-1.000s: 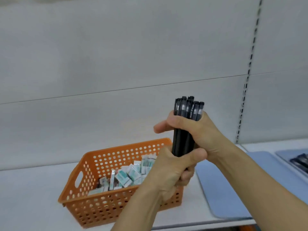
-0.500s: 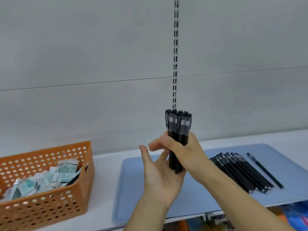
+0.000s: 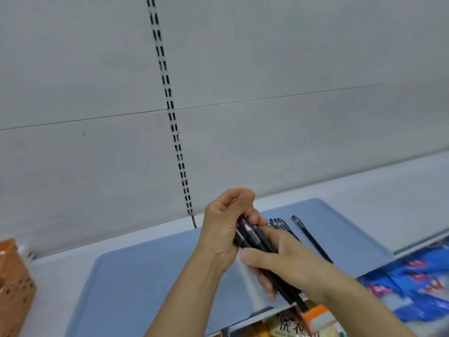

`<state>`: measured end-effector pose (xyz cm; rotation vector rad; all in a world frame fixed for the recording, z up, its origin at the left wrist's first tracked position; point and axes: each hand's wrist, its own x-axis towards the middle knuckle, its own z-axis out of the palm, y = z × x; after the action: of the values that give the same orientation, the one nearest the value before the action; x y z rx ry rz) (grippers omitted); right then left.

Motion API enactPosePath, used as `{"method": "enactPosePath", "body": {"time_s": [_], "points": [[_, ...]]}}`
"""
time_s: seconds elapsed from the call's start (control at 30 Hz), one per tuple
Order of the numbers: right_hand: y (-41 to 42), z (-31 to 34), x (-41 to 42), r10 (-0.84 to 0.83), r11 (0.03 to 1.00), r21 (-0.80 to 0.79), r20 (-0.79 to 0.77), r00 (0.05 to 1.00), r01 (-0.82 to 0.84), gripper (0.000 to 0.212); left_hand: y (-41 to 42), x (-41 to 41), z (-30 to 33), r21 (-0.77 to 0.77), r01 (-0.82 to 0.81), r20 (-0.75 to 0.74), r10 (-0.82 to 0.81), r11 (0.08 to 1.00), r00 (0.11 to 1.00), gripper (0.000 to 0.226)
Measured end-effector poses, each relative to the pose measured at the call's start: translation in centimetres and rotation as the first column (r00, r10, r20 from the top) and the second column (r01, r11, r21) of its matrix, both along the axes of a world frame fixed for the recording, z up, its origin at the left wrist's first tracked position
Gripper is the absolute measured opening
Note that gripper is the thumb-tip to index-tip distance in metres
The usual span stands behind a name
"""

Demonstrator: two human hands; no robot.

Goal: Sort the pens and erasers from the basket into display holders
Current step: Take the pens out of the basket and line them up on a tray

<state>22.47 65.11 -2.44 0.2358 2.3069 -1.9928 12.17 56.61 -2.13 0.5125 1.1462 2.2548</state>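
Grey shelving panels (image 3: 243,69) are filling the background, split by a slotted upright (image 3: 170,110), and below them a white shelf (image 3: 401,188) is carrying a pale blue tray (image 3: 150,276). Both hands are wrapping a bundle of black pens (image 3: 255,239) just above that tray: the left hand (image 3: 223,229) is curling round the capped ends, and the right hand (image 3: 286,263) is gripping the barrels lower down, with the tips sticking out past the shelf's front edge. More pens (image 3: 279,223) are lying in a row on the tray behind the hands, one single pen (image 3: 311,239) a little apart to their right. The orange basket (image 3: 13,283) is sitting well apart at the far left, its contents out of view.

The bundle is tilting toward the front lip, so any loosening of the lower grip is likely to let pens slide off the shelf onto the packaged goods (image 3: 418,283) below. Setting it down carelessly could also scatter the row.
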Motion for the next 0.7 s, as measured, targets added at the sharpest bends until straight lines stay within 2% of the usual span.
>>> {"method": "enactPosePath", "body": {"time_s": [0.1, 0.17, 0.2, 0.27, 0.3, 0.37, 0.43, 0.5, 0.57, 0.63, 0.7], "points": [[0.7, -1.2, 0.8, -0.11, 0.965, 0.23, -0.072, 0.991, 0.124, 0.012, 2.3, 0.1, -1.1, -0.064, -0.02, 0.07, 0.025, 0.998, 0.997, 0.03], [2.3, -2.2, 0.8, -0.166, 0.915, 0.355, -0.096, 0.981, 0.189, 0.014, 3.4, 0.1, -2.1, -0.188, -0.022, -0.027, 0.017, 0.982, 0.999, 0.047], [3.7, -2.9, 0.7, -0.227, 0.87, 0.421, -0.121, 0.966, 0.257, 0.01, 3.7, 0.0, -2.6, -0.292, -0.044, -0.134, 0.005, 0.955, 0.991, 0.054], [7.6, -4.5, 0.1, -0.381, 0.696, 0.595, -0.169, 0.909, 0.402, 0.008, 3.5, 0.0, -3.8, -0.539, -0.159, -0.409, -0.093, 0.827, 0.908, 0.06], [9.6, -5.0, -0.1, -0.452, 0.588, 0.689, -0.154, 0.878, 0.424, 0.012, 3.1, 0.0, -4.6, -0.644, -0.237, -0.529, -0.2, 0.727, 0.825, 0.066], [12.8, -6.1, -0.6, -0.523, 0.403, 0.849, -0.093, 0.847, 0.342, 0.019, 2.4, 0.1, -6.5, -0.754, -0.389, -0.636, -0.438, 0.53, 0.636, 0.083], [14.1, -7.2, -1.1, -0.516, 0.305, 0.922, -0.051, 0.855, 0.239, 0.028, 2.1, 0.4, -8.1, -0.776, -0.5, -0.623, -0.597, 0.386, 0.506, 0.09], [14.2, -8.0, -1.6, -0.488, 0.264, 0.94, -0.064, 0.87, 0.217, 0.035, 2.1, 0.5, -9.0, -0.773, -0.554, -0.596, -0.652, 0.309, 0.469, 0.094], [13.5, -8.5, -1.9, -0.488, 0.195, 0.955, -0.102, 0.867, 0.222, 0.039, 2.2, 0.4, -9.3, -0.751, -0.596, -0.604, -0.661, 0.284, 0.446, 0.096], [13.0, -9.3, -2.0, -0.458, 0.086, 0.96, -0.2, 0.866, 0.267, 0.04, 2.2, 0.2, -9.5, -0.733, -0.617, -0.618, -0.661, 0.286, 0.427, 0.097], [12.3, -10.0, -1.9, -0.411, 0.05, 0.946, -0.272, 0.87, 0.319, 0.037, 2.2, 0.1, -9.8, -0.725, -0.627, -0.622, -0.661, 0.285, 0.419, 0.097]]}}
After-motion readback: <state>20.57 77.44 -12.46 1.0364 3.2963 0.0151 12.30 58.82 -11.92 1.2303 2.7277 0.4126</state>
